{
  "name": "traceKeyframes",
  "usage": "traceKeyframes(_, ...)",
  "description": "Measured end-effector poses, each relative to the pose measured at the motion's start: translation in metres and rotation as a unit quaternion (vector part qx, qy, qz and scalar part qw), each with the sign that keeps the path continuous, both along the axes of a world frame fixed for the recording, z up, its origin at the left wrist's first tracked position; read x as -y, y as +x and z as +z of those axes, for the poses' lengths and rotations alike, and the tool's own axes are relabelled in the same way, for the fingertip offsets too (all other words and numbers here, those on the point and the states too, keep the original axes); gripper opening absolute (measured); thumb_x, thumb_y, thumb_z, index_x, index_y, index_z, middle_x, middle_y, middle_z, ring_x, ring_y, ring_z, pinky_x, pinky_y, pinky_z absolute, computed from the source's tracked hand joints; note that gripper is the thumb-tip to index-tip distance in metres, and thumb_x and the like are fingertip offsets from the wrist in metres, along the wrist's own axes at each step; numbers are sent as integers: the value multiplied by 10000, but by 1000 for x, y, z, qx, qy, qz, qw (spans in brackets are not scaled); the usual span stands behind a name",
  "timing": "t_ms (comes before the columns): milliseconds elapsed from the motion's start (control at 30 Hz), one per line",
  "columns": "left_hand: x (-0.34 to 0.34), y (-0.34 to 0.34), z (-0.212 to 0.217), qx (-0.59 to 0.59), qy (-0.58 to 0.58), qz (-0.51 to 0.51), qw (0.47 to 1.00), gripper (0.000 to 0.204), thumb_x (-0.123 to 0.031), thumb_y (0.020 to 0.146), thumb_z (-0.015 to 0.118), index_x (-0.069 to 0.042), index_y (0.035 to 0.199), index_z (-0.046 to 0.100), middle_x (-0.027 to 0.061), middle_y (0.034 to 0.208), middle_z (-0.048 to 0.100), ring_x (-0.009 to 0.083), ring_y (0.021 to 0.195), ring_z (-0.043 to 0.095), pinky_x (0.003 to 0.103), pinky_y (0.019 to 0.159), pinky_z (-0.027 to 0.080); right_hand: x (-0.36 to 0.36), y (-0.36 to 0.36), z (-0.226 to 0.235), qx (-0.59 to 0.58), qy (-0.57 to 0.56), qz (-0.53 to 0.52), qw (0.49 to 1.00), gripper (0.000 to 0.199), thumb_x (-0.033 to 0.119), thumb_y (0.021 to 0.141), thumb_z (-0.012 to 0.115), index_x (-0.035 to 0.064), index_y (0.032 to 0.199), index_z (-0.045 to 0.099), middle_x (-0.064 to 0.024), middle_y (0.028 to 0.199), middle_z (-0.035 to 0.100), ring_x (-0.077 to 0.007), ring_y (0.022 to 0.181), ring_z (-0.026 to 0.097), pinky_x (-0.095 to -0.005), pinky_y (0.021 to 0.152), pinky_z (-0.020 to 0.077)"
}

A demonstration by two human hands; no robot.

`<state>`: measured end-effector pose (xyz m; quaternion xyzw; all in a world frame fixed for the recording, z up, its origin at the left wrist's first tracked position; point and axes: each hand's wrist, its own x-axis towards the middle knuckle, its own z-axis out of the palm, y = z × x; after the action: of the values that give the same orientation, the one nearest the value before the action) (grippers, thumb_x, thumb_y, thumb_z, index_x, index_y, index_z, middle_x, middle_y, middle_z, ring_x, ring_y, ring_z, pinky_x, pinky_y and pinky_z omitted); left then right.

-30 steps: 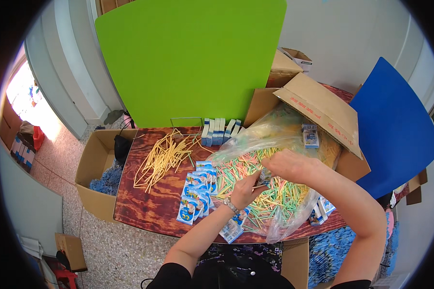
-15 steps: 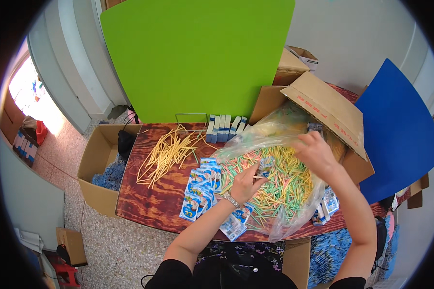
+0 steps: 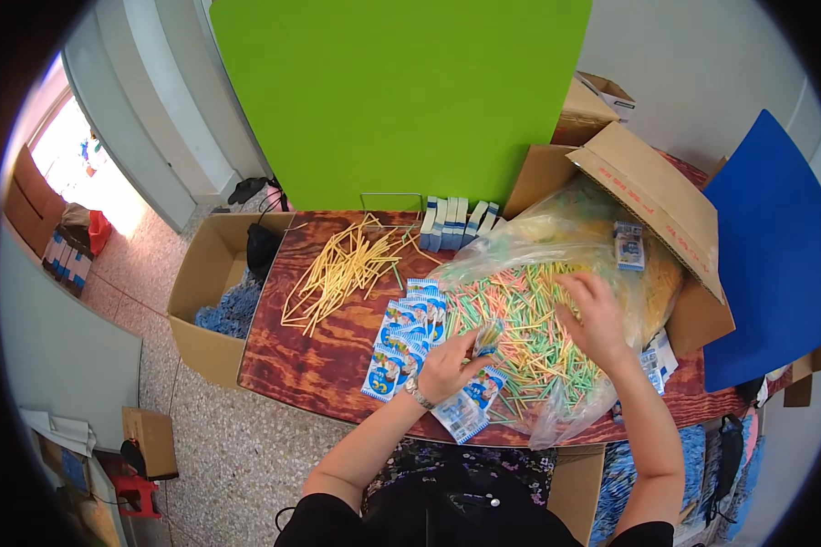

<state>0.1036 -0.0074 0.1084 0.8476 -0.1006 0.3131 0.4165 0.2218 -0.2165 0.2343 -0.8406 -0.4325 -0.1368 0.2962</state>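
Note:
My left hand [image 3: 445, 372] is closed around a small blue-and-white packet [image 3: 489, 337], held upright over the near-left part of a heap of short pastel sticks [image 3: 529, 328]. My right hand [image 3: 597, 319] hovers over the right side of the heap, thumb and fingers apart, with nothing visible between them. The sticks, pink, green and yellow, lie on a clear plastic bag [image 3: 556, 428] spread from a tipped cardboard box [image 3: 652, 205]. Overlapping blue-and-white packets [image 3: 388, 369] lie left of my left hand. A small stack of printed packets [image 3: 629, 246] rests on the bag by the box.
Long yellow sticks [image 3: 342, 273] are piled at the table's left. Bundled blue-and-white strips [image 3: 456, 223] stand at the back, before a green board [image 3: 401, 100]. A blue board [image 3: 766, 264] leans at the right. An open carton [image 3: 205, 310] stands beyond the table's left edge.
My right hand has come down and nearer, away from the stack by the box, and its fingers have spread. My left hand still holds the packet. The whole view has shifted slightly.

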Motion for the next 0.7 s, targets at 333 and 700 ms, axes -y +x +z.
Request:
traceKeyframes(333, -30, -80, -13, -46, 2, 0, 999, 510, 81, 854, 528, 16, 1351, 435, 190, 1087, 672, 250, 938, 698, 310, 771, 563, -61, -47, -46, -156, -28, 245, 956, 181, 117, 787, 734, 81, 958, 687, -62, 805, 650, -276, 785, 646, -351, 717, 519)
traceKeyframes(700, -125, -128, -82, -298, 31, 224, 927, 880, -256, 731, 816, 43, 1413, 348, 182, 1234, 545, 218, 962, 593, 292, 759, 543, -157, -86, -153, -340, 81, 107, 931, 158, 112, 856, 648, 54, 1001, 625, -130, 897, 671, -298, 808, 663, -370, 694, 516)
